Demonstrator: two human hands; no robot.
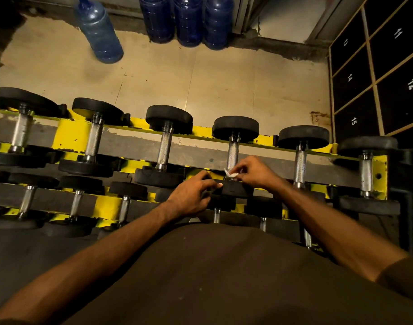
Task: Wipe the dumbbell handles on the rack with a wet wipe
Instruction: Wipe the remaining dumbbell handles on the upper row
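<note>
Centre-right of frame: right hand (254, 172) had its fingers pinched on a crumpled white wet wipe (231, 174), which sat at the near end of the fourth dumbbell handle (232, 154) on the yellow rack (69, 134) (top row). Left hand (193, 195) fingers were curled over that dumbbell's near head (236, 190). Blue water bottles (189, 19) stood along the top of the frame.
</note>
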